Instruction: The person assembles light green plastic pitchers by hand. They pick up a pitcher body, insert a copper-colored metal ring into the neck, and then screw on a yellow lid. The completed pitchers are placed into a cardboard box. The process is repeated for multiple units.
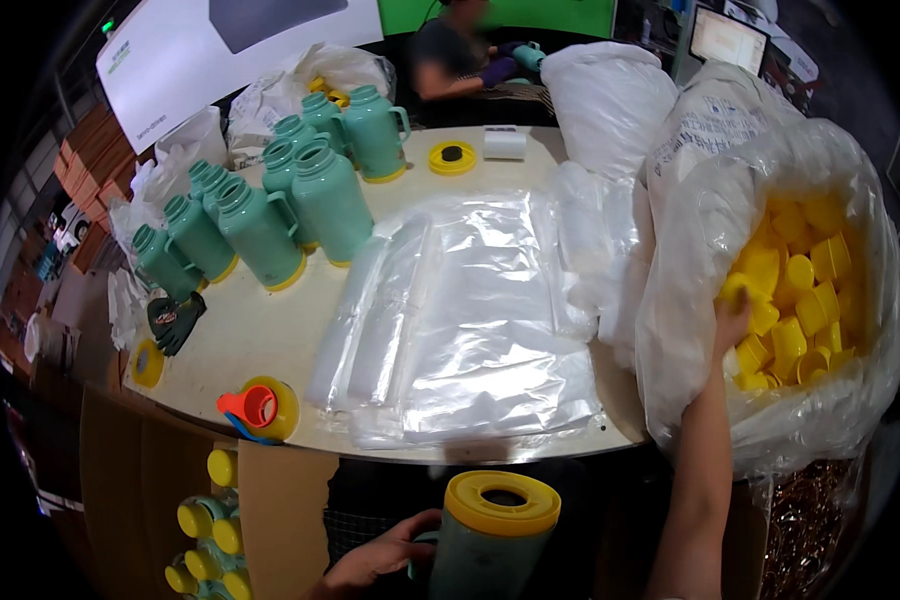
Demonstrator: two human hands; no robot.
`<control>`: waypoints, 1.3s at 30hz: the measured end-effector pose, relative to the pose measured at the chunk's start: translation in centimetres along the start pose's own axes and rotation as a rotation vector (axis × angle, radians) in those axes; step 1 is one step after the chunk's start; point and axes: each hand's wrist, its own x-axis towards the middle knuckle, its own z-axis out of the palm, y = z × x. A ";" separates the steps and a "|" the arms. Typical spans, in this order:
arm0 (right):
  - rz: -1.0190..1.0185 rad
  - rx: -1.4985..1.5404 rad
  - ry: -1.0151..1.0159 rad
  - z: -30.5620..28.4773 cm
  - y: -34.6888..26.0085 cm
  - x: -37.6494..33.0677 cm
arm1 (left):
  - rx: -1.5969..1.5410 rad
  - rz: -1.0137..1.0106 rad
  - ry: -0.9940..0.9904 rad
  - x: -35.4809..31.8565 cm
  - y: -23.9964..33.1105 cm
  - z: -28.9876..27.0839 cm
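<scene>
Yellow-topped jug, pale table — plastic bags, co-worker beyond

With our left hand we hold a green jug by its handle, its yellow end facing up, while our right hand reaches into an open plastic bag, at the yellow cup-shaped pieces heaped inside. Ahead of our left hand, clear plastic sheets lie flat on the table, and farther off to its left we see several green jugs standing together. Nearer that hand, also to its left, yellow-topped bottles sit beside a cardboard flap below the table edge.
</scene>
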 end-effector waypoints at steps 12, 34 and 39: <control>-0.294 0.903 -0.312 -7.3 -26.3 -17.3 | -0.153 -0.128 -0.059 1.6 -3.2 -2.2; 0.074 0.831 -1.157 -1.0 -24.2 -23.7 | 0.045 -0.146 0.017 0.1 -0.8 -0.9; 0.024 0.802 -0.955 -1.0 -24.9 -23.7 | -0.008 -0.130 -0.062 0.3 -1.0 -1.4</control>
